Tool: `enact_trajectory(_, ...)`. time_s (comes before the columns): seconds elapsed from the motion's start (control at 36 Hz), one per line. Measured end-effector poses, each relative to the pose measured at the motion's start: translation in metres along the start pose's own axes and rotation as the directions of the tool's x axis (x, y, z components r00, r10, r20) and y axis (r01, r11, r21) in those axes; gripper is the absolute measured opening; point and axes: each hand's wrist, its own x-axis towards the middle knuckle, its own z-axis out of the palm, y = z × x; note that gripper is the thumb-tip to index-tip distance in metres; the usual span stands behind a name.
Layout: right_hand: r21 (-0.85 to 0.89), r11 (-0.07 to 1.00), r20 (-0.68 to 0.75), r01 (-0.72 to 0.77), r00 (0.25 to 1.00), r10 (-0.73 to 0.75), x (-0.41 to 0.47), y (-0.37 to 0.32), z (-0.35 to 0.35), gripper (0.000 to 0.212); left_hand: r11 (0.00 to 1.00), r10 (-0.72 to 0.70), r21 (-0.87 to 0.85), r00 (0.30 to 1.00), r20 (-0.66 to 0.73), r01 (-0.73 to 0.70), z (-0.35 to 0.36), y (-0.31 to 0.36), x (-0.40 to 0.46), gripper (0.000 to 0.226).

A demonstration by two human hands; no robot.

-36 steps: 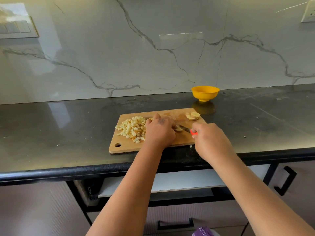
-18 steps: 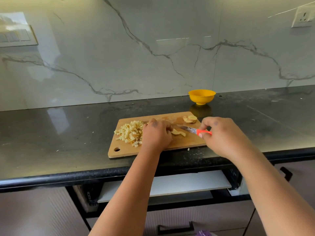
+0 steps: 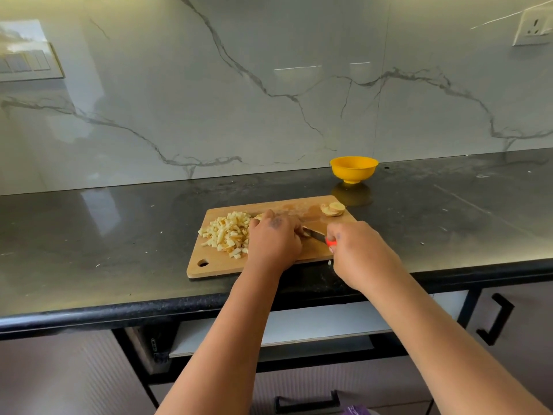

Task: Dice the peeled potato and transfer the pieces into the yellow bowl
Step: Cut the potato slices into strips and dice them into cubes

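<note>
Just below the frame's centre, a knife (image 3: 312,234) with a red handle is being gripped by the right hand (image 3: 356,253), while a potato piece, mostly hidden, is being held down under the curled fingers of the left hand (image 3: 273,239) on the cutting board (image 3: 215,265). Left of centre, a pile of diced potato (image 3: 227,235) is lying on the board, judged the larger share. Further up, uncut potato slices (image 3: 332,209) are waiting at the board's far right corner. Beyond, right of centre, the yellow bowl (image 3: 353,169) is standing on the counter; nothing seems transferred yet.
</note>
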Motion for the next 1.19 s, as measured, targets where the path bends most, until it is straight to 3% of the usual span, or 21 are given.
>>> enact_trajectory(0.19, -0.038, 0.998, 0.094, -0.056, 0.994, 0.059, -0.010, 0.019, -0.039, 0.007, 0.999, 0.007, -0.045, 1.000, -0.001, -0.007, -0.002, 0.001, 0.001, 0.026)
enact_trajectory(0.36, 0.110, 0.994, -0.034, -0.021, 0.999, 0.025, -0.006, 0.041, -0.045, 0.005, 0.990, -0.042, -0.139, 0.998, -0.047, 0.035, -0.002, 0.002, 0.003, 0.018)
enact_trajectory(0.44, 0.106, 0.994, -0.084, -0.035, 0.996, 0.044, 0.000, 0.048, -0.045, 0.004, 0.989, -0.030, -0.145, 0.998, -0.058, 0.021, 0.002, 0.007, 0.006, 0.034)
enact_trajectory(0.56, 0.113, 0.992, -0.083, -0.056, 0.994, 0.065, 0.005, 0.053, -0.045, 0.003, 0.996, 0.012, -0.093, 0.999, 0.045, -0.008, 0.005, 0.021, 0.012, 0.059)
enact_trajectory(0.64, 0.124, 0.991, -0.084, -0.058, 0.994, 0.069, 0.007, 0.056, -0.044, 0.004, 0.999, 0.032, -0.009, 0.988, 0.151, -0.031, 0.007, 0.033, 0.014, 0.051)
enact_trajectory(0.72, 0.144, 0.988, -0.085, -0.054, 0.994, 0.066, 0.007, 0.060, -0.046, 0.003, 0.999, 0.010, 0.030, 0.990, 0.140, -0.014, 0.008, 0.037, 0.015, 0.041)
enact_trajectory(0.92, 0.164, 0.985, -0.098, -0.050, 0.993, 0.067, 0.009, 0.063, -0.046, 0.004, 0.999, -0.039, -0.029, 0.988, 0.150, 0.044, 0.010, 0.034, 0.025, 0.028)
enact_trajectory(1.08, 0.144, 0.988, -0.074, -0.048, 0.996, 0.059, 0.010, 0.062, -0.045, 0.005, 0.978, 0.138, -0.195, 0.939, 0.315, -0.078, -0.013, 0.010, 0.029, 0.023)
enact_trajectory(1.19, 0.142, 0.989, -0.071, -0.037, 0.996, 0.048, 0.010, 0.064, -0.044, 0.003, 0.950, 0.160, -0.307, 0.924, 0.347, -0.050, -0.017, -0.006, 0.030, 0.028)
